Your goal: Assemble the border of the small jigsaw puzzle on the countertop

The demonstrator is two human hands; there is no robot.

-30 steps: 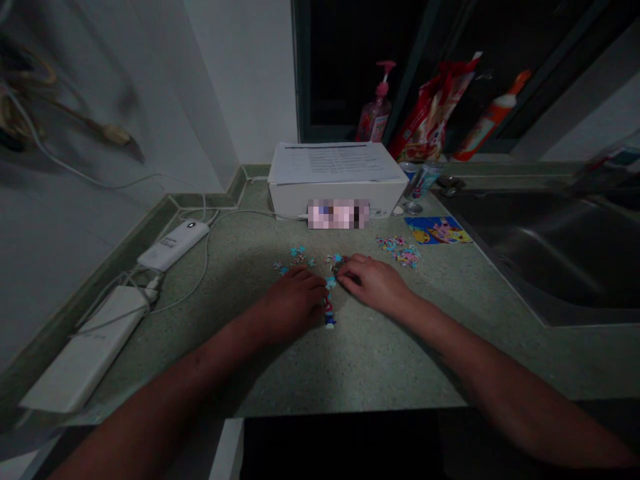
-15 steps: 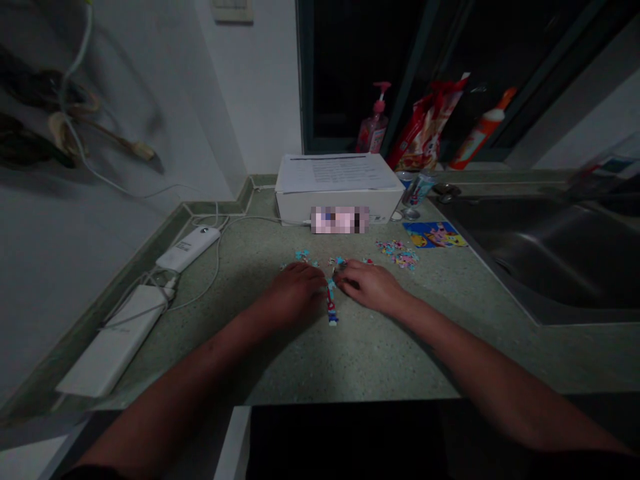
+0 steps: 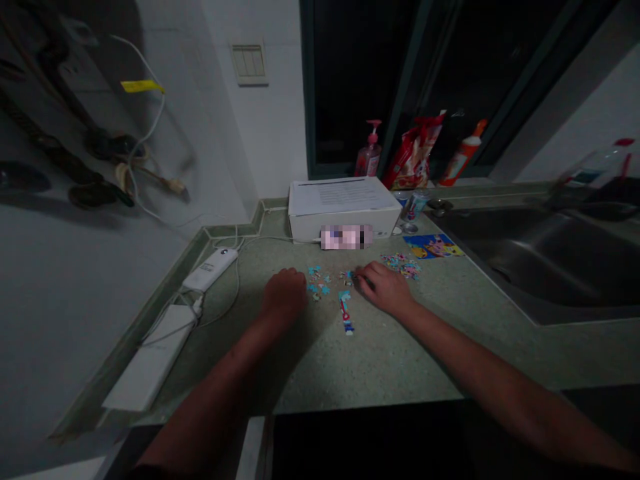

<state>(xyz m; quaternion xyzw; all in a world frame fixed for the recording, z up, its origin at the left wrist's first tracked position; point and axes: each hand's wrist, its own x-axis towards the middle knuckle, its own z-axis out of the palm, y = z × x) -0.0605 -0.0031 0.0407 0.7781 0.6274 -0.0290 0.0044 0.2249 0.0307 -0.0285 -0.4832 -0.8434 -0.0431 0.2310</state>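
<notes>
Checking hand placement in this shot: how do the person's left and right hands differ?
The left hand is curled with its knuckles up, while the right hand lies flatter, its fingers stretched forward. The left hand sits just beside the teal jigsaw pieces, while the right hand's fingertips reach a small cluster of pieces. Both rest on the speckled green countertop.

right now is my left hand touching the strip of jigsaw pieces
Apart: the head view shows the left hand clear of the strip of jigsaw pieces, with speckled countertop between them.
</notes>
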